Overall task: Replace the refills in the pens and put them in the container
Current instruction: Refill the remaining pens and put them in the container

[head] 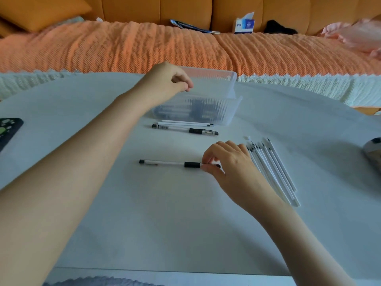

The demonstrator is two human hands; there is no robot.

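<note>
Right grip [228,164] pinches the tip end of a pen [165,163] lying on the counter [185,213]. Left grip [165,81] hovers curled over the container [216,112] beyond, hold unclear. Judged step: opening the pen. Next calls for one of the refills [274,168] just right.

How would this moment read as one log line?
right hand pinches nearer pen | left hand curled over container | refills beside right hand

The ribbed wall of the container [208,114] blurs the pens [195,106] inside into dark streaks. My left hand [165,83] hides its left corner; whether those curled fingers [183,85] hold anything, I cannot tell. My right hand [228,162] covers the end of the pen [165,163] it pinches. The left edge cuts off a dark patterned thing [9,129].
</note>
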